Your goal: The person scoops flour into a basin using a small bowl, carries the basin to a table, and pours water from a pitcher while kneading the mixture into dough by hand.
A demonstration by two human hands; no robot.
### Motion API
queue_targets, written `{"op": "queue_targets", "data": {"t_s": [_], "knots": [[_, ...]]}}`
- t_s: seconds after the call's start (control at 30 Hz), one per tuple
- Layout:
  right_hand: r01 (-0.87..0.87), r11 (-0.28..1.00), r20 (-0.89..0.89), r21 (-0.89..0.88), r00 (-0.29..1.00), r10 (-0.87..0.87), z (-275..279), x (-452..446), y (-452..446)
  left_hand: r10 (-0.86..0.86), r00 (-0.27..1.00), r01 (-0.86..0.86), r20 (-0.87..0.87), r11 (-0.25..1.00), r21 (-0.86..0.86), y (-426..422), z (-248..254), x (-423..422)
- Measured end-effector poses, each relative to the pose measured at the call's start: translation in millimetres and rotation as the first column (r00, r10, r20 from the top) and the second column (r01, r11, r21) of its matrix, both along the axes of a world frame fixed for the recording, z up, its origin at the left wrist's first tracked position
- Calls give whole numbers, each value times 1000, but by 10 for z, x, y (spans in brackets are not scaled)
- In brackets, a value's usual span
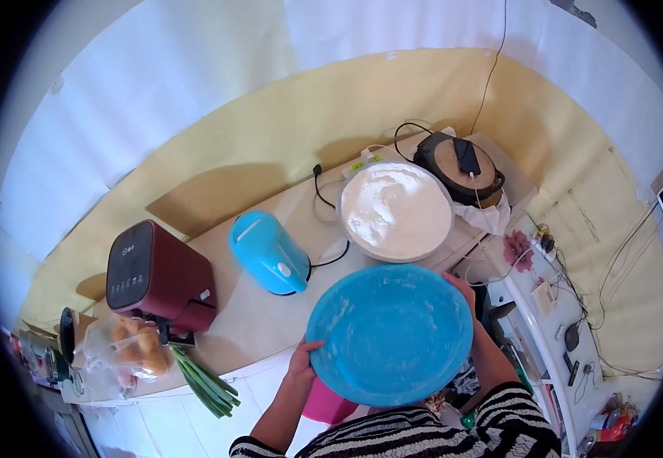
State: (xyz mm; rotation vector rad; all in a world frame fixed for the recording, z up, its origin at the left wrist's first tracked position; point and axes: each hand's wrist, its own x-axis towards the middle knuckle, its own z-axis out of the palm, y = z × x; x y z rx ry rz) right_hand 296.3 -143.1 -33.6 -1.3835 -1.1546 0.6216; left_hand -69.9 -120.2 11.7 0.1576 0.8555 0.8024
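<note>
A wide blue basin with whitish smears inside is held in front of my body, its opening toward me. My left hand grips its left rim, thumb over the edge. On the far right side, my right hand has hold of the rim, with most of its fingers hidden behind the basin. Just beyond the basin, a large bowl full of white powder that looks like flour stands on the counter. A blue electric kettle is to the left of that bowl.
Left on the counter stand a dark red air fryer, a plastic bag of yellowish items and green onions overhanging the front edge. At the back right, a phone lies on a round black appliance. Cords run behind.
</note>
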Motion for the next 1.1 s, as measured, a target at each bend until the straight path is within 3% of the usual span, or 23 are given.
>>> {"op": "queue_targets", "data": {"t_s": [0.03, 0.1, 0.13, 0.2, 0.23, 0.3, 0.33, 0.4, 0.43, 0.5, 0.53, 0.57, 0.63, 0.83, 0.87, 0.9, 1.03, 1.1], "knots": [[-1, 1000, 1, 0, 1000, 1, 44, -80, -36, 1, 1000, -1, 1, 1000, 0, -25, -46, -68], [0, 999, -411, -34, 911, -14, 161, -275, -110, -100, 992, 113, 82, 976, -188, -55, -131, -250], [15, 999, -411, -29, 911, -26, 160, -337, -154, -115, 990, 129, 82, 975, -183, -94, -122, -333], [24, 976, -10, 215, 1000, -22, 181, -470, -317, -213, 968, 240, 135, 941, -239, -206, -83, -498], [54, 974, -8, 221, 999, -54, 245, -529, -431, -244, 960, 270, 136, 934, -233, -302, -147, -586], [144, 989, -59, 19, 988, -143, 456, -723, -716, -409, 907, 421, 101, 894, -156, -514, -304, -773], [193, 981, -76, 28, 979, -191, 456, -836, -869, -454, 887, 462, 82, 874, -152, -608, -240, -898], [82, 954, -12, 290, 997, -82, 457, -889, -1251, -542, 840, 541, 9, 840, 50, -890, -117, -961], [129, 949, -21, 289, 992, -128, 502, -1051, -1485, -580, 814, 580, 2, 814, 45, -1007, -41, -1047], [341, 940, -289, -2, 900, -327, 647, -1309, -1936, -558, 830, 556, -23, 823, 115, -1203, 39, -1115], [435, 894, -184, -106, 875, -447, 781, -1521, -2224, -588, 806, 592, -68, 797, 120, -1291, 164, -1223], [495, 863, -178, -98, 845, -505, 680, -1505, -2508, -641, 765, 643, -64, 755, 128, -1357, 191, -1234], [610, 752, 234, -248, 791, -565, 252, -1476, -3088, -635, 772, 632, -25, 764, 129, -1474, 187, -1244], [771, 533, 224, -350, 621, -751, -369, -2007, -4684, -772, 627, 779, -102, 626, 48, -1978, 214, -942], [789, 411, 303, -456, 572, -763, -444, -2078, -4887, -800, 591, 806, -101, 589, 52, -2074, 174, -837], [808, 378, 304, -452, 538, -786, -499, -2145, -5084, -819, 565, 825, -94, 564, 47, -2176, 126, -741], [850, 299, 341, -434, 462, -818, -470, -2531, -5866, -886, 460, 887, -56, 457, 64, -2739, 152, -493], [874, 295, 190, -386, 388, -902, -399, -2693, -6249, -907, 413, 911, -80, 410, 54, -3047, 95, -369]]}}
